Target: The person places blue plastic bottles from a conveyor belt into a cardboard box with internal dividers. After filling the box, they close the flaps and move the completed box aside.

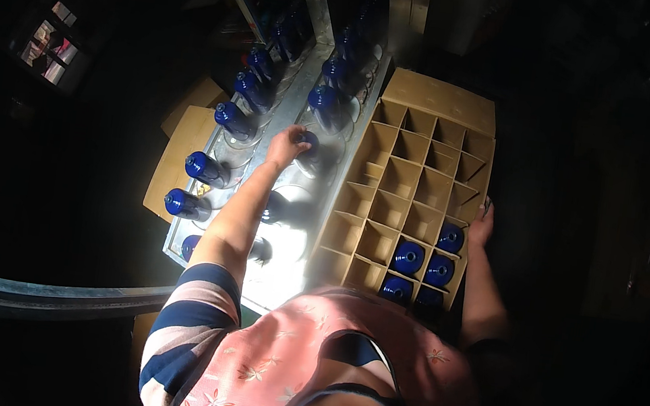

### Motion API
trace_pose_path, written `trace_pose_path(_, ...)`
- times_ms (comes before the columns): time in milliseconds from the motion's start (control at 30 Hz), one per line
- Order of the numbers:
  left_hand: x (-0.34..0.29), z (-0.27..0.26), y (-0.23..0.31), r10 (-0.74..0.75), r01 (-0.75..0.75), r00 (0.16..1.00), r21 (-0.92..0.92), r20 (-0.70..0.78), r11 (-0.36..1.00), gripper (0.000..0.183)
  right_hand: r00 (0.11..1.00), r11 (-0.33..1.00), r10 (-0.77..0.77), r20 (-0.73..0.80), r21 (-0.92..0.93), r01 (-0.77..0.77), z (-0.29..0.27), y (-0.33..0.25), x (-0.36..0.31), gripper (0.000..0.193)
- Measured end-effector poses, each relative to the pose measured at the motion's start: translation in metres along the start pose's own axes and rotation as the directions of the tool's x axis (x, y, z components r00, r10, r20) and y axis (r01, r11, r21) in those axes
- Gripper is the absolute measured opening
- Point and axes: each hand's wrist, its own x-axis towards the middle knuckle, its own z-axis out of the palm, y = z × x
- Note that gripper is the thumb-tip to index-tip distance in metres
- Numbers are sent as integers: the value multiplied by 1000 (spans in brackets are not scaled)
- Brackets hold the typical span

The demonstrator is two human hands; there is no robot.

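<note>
My left hand (287,147) reaches over the metal conveyor, its fingers closed around the top of a blue glass bottle (308,146). That bottle is in the right-hand row, nearer to me than another blue bottle (325,99). My right hand (482,225) is at the outer right side of an open cardboard box (441,95) and grips its edge; some fingers are hidden. Cardboard dividers split the box into square cells. Several blue bottles stand upright in its near right cells, one blue bottle (409,257) among them, seen from above.
The conveyor (292,110) carries two rows of blue bottles on round plates, with a left-row bottle (183,203) near its edge. A metal housing (408,10) spans the far end. Brown cardboard (183,157) lies along the left. A metal rail (63,290) curves in at lower left.
</note>
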Motion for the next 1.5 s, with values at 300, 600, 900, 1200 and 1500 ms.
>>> trace_pose_path(300, -109, -113, -21, -113, 99, 993, -237, -47, 967, 29, 812, 994, -29, 583, 106, -41, -65, -71, -69, 20)
trace_pose_path(600, -231, -103, -25, -230, 266, 959, -247, 164, 932, 44, 754, 1000, 1, 657, 3, -5, -64, -52, -102, 25)
trace_pose_path(900, -71, -76, -37, 144, -145, 989, -129, -13, 981, 52, 629, 986, 130, 767, -34, -163, -67, -78, -130, 26)
trace_pose_path(1200, 6, -22, -50, 53, -57, 998, -200, -21, 978, 30, 812, 943, 215, 542, 100, -316, -118, -48, -160, 24)
trace_pose_path(1500, 7, 10, -21, 64, -71, 997, -170, -41, 983, 45, 982, 987, 12, 187, -157, 18, -126, -2, -133, 29)
